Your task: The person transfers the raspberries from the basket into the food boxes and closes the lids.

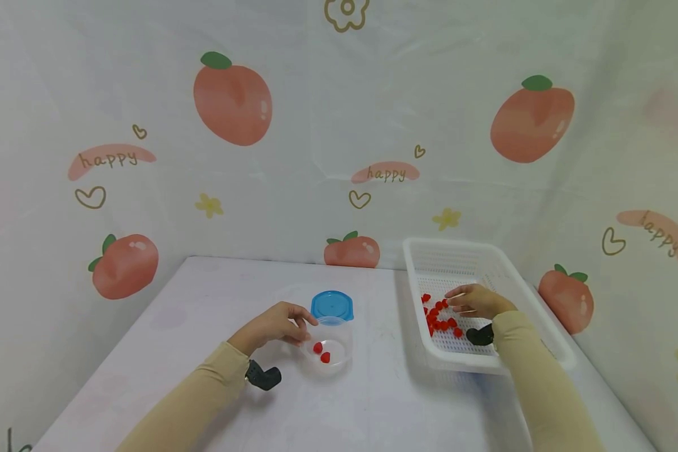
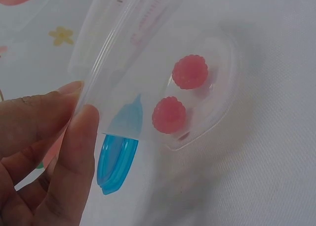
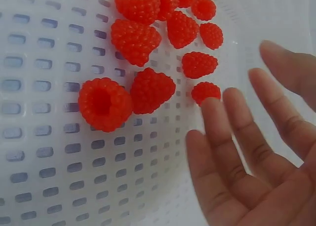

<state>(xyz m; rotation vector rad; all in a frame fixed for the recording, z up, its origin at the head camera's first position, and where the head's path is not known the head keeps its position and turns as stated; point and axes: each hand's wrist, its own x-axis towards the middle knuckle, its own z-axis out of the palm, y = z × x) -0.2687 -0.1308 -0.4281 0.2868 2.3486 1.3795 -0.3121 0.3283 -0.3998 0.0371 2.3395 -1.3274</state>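
Observation:
My left hand (image 1: 277,325) pinches the rim of a clear plastic tub (image 2: 222,107) between thumb and fingers. Two red raspberries (image 2: 190,71) lie on the tub's bottom, a little apart. Inside the white perforated basket (image 1: 452,273) on the right, my right hand (image 1: 480,301) hovers with fingers spread and nothing in its grasp. Several raspberries (image 3: 148,90) are scattered over the basket floor, mostly along its left side. In the right wrist view, one fingertip overlaps the lower edge of a small raspberry (image 3: 205,91).
A blue lid (image 1: 332,306) lies on the table just behind the tub. Patterned cloth (image 1: 294,188) hangs behind the white table (image 1: 384,389) and on both sides. The basket's raised rim surrounds my right hand. A dark wrist device (image 1: 263,375) sits at the left wrist.

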